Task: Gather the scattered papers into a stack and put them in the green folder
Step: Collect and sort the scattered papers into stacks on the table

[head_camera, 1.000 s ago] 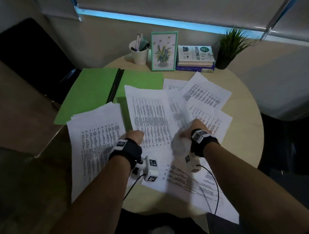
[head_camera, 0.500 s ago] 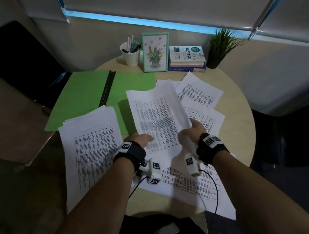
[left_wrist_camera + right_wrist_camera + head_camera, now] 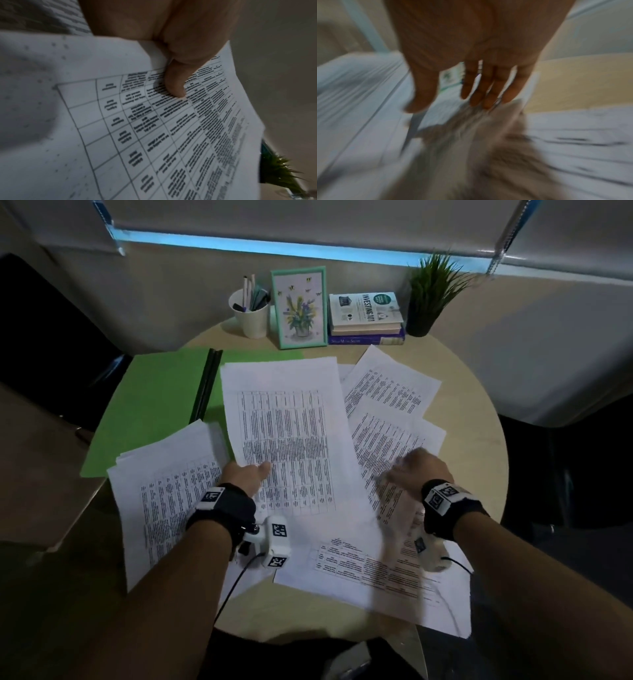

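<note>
My left hand pinches the left edge of a printed sheet, thumb on top, holding it lifted over the table's middle. My right hand, blurred by motion, hovers with fingers straight over the loose sheets on the right and holds nothing. A gathered stack of papers lies at the left, overlapping the near edge of the open green folder. More sheets lie at the back right and near the front edge.
The round wooden table carries a white cup of pens, a framed flower picture, stacked books and a potted plant along its far side. A lower wooden surface adjoins on the left.
Both hands raised the printed sheet off the pile; the right hand has since let go and swung to the right, while the left hand keeps hold of the sheet.
</note>
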`<state>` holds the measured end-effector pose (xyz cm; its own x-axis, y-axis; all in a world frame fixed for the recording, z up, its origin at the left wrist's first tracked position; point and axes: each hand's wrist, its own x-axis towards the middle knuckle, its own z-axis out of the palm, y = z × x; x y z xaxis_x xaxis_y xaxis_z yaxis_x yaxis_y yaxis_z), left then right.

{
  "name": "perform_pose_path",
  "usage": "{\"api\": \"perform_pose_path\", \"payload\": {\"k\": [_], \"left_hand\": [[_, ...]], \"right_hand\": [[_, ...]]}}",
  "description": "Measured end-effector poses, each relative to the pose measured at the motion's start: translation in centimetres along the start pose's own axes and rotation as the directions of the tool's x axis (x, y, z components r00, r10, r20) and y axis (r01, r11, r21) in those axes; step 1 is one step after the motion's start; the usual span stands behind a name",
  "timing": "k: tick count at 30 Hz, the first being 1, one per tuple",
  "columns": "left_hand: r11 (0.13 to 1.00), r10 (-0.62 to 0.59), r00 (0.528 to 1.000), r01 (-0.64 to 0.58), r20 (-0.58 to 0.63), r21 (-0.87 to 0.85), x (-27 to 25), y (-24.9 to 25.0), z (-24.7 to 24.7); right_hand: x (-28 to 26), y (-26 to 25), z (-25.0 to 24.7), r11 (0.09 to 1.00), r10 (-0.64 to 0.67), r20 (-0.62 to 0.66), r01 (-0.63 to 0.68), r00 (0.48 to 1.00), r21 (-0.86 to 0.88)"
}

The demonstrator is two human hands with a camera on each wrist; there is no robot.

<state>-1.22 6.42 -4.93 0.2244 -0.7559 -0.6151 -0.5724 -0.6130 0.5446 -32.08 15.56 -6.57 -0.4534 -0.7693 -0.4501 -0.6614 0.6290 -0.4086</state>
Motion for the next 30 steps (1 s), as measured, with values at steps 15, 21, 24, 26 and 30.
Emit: {"api": "perform_pose_path", "payload": {"k": [15,21,24,26,30], "left_hand": [[0.975,0.090,0.989,-0.111,0.113,0.191,-1.4,1.1,-1.3],[0.951,0.148,0.975,-0.187,0.166,0.247,-2.5,1.2,-0.2],[0.957,0.150,0.973,-0.188,0.178,0.222,-2.8,0.9,0.0],[0.961,0.141,0.974,-0.177,0.177,0.211,-2.8,0.6,0.2],[0.979,0.132,0.981,-0.152,0.145,0.137,-2.8,-0.1,-0.4]], "right_hand": [[-2.3,2.7,1.4,0.943,0.114,-0.052,-0.125,0.992,-0.309],[0.1,2.9,-0.9,0.943,0.286,-0.028,-0.287,0.958,-0.167],[0.4,2.6,-0.5,0.908,0.420,-0.055,-0.419,0.906,0.017],[0.0,2.3,0.2,0.915,0.404,-0.042,-0.404,0.914,0.001],[0.9,1.4,0.3,0.915,0.339,-0.049,-0.317,0.940,0.248]]}}
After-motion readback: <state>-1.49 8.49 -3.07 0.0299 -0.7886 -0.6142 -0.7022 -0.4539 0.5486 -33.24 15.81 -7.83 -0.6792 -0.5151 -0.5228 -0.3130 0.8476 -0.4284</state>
